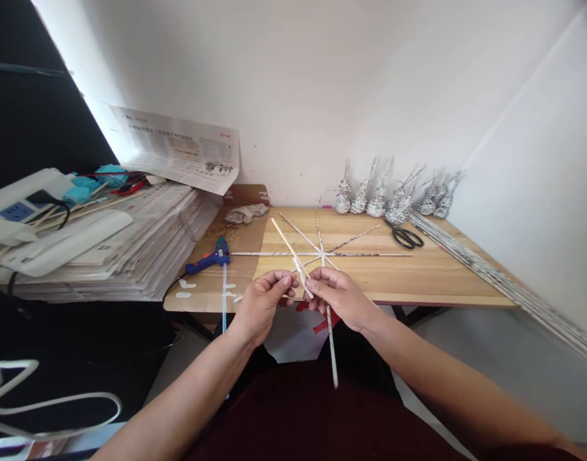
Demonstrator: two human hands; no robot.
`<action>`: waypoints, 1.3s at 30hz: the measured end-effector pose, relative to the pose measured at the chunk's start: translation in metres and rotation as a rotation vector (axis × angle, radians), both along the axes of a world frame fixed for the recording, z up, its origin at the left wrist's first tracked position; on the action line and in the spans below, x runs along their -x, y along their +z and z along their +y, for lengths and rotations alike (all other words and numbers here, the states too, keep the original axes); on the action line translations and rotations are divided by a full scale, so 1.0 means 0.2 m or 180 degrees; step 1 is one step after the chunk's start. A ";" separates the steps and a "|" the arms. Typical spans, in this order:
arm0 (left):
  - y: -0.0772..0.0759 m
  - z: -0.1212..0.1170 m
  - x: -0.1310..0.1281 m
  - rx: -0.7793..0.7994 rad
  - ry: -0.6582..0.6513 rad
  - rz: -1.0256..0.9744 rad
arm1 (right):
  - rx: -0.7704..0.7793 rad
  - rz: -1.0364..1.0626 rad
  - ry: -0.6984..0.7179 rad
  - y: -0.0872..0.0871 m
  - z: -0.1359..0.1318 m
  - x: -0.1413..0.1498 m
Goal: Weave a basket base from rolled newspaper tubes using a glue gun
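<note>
There on the left, your left hand [267,304] had its fingers curled close beside the stick [283,238], thumb toward forefinger; whether they gripped anything, I couldn't tell. The stick slanted between your hands, near the front edge of the table [442,275], white paper [303,275] about its lower part. And your right hand [341,294] had that lower end, thumb and fingers pinching! Light, even pressure looked the right call: paper snug, thin wood unbent.

Now the room: far left, the newspaper stack [178,237] walled you in; then came the glue gun [209,259]. Mid-table, the star of paper rods [322,254] spread behind your hands, one rod [332,352] jutting past the edge, a likely snag for a low wrist. Rightward, bare wood gave the best clearance, between the scissors [407,238] and the bundled rods [490,274].
</note>
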State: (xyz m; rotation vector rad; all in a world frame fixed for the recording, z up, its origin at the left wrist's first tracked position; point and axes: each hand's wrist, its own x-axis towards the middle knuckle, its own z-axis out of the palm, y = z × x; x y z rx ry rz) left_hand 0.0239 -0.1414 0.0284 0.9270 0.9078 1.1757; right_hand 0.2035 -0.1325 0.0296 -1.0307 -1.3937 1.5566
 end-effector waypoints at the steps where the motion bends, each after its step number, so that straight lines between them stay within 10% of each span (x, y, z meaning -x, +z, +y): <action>1: -0.01 0.00 -0.01 0.0042 0.0003 -0.0053 | -0.0012 -0.0018 -0.0030 0.00 -0.01 0.00; 22: -0.01 -0.03 0.07 -0.0241 0.0014 0.0372 | -0.0088 -0.0552 0.0503 -0.10 -0.14 -0.03; 33: 0.02 -0.20 0.81 -0.0677 0.2161 0.2692 | -0.0549 -0.1303 -0.0950 -0.16 -0.07 -0.49; 39: 0.00 -0.25 0.92 -0.0586 0.2039 0.3664 | -0.0447 -0.1213 -0.2036 -0.18 -0.06 -0.67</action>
